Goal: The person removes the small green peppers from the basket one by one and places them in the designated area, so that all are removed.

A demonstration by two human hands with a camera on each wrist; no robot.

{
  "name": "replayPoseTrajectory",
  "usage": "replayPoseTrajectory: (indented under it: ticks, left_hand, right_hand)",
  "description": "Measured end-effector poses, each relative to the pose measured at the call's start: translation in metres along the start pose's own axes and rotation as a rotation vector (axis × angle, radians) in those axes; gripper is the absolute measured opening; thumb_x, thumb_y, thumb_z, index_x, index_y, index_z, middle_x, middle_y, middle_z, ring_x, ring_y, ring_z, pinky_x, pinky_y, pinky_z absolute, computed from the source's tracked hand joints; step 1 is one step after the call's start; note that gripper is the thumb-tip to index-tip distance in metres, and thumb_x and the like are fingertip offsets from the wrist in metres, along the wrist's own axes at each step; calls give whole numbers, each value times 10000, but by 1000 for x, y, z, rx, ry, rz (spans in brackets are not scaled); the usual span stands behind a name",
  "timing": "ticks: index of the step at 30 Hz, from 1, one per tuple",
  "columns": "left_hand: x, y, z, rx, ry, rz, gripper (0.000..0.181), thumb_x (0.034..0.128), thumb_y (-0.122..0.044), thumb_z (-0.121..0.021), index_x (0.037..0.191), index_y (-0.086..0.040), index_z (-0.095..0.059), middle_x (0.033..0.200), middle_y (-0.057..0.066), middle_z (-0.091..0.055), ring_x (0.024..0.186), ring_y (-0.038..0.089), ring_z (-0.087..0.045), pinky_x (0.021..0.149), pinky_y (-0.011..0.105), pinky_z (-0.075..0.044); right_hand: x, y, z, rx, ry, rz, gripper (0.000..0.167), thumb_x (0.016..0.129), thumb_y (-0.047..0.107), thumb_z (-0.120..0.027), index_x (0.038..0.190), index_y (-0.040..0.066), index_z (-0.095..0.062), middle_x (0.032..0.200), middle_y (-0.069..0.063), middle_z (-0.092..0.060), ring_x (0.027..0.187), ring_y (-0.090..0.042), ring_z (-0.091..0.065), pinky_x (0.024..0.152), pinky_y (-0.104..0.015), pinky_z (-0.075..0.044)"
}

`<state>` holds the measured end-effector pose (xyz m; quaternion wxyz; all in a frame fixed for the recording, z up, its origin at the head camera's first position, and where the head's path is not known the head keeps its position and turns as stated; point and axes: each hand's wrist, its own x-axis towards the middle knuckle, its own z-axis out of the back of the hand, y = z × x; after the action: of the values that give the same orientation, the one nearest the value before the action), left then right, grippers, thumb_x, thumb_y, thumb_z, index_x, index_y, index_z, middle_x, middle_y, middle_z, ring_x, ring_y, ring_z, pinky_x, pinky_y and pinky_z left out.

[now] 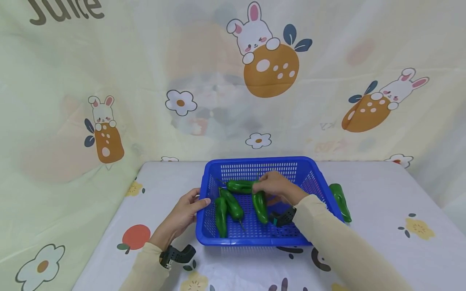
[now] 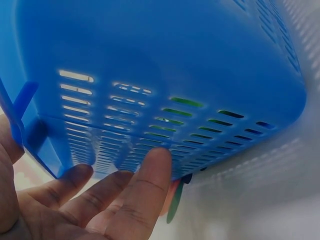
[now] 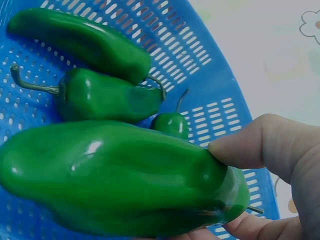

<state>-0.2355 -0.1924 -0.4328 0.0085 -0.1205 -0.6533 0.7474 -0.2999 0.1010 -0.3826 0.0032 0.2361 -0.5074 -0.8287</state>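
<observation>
A blue slotted basket [image 1: 255, 241] holds several green peppers. Inside it, my right hand [image 1: 278, 186] pinches one pepper [image 1: 260, 207] near its stem end, between thumb and fingers; in the right wrist view this pepper [image 3: 115, 175] fills the lower part. To its left lie two peppers side by side [image 1: 220, 216] [image 1: 232, 204], and another [image 1: 240, 186] lies crosswise behind. My left hand [image 1: 185, 210] grips the basket's left side, thumb over the rim; in the left wrist view its fingers [image 2: 155, 185] lie against the slotted outer wall.
Another green pepper [image 1: 340, 202] lies on the table just outside the basket's right side. A patterned cloth [image 1: 382, 250] covers the table, and a printed curtain [image 1: 214, 133] hangs behind it.
</observation>
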Motion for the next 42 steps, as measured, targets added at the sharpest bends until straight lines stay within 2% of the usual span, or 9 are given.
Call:
replayPoseTrajectory:
  ticks: [7,19,24,31,42]
  left_hand:
    - [0,-1,1,13,2,-10,526,1037,-216,-618,1504,-26,-471,1325,249,-657,1119,324,-710,912,491,-619]
    - [3,0,1,31,2,-12,514,1031,-212,-625,1490,-25,-487,1286,218,-686,1092,312,-723,897,489,-624]
    - [2,-1,0,27,-2,-17,510,1030,-207,-627,1483,-16,-491,1280,219,-689,1090,315,-723,904,507,-619]
    - [2,0,-1,31,-28,-14,499,1027,-196,-634,1476,-20,-507,1261,192,-703,1088,316,-723,899,529,-617]
    - [0,-1,-1,32,-24,-15,499,1032,-199,-625,1484,-29,-500,1302,218,-686,1112,342,-717,908,536,-612]
  right_hand:
    - [-5,2,8,14,4,18,348,839,147,-714,1130,-12,-607,1009,-124,-680,830,-265,-729,790,-485,-644]
    - [-16,4,22,3,-4,27,265,870,166,-722,1069,15,-634,987,-117,-688,838,-274,-731,816,-500,-637]
    - [-18,5,28,-2,-16,15,368,879,163,-713,1185,-6,-600,1039,-127,-671,875,-279,-719,819,-488,-637]
    - [-25,6,38,7,-31,18,392,861,160,-719,1189,-15,-596,1057,-134,-652,885,-282,-706,836,-495,-636]
    - [-35,5,53,-8,-37,23,467,904,194,-720,1282,-26,-558,1147,-159,-631,955,-309,-709,836,-475,-639]
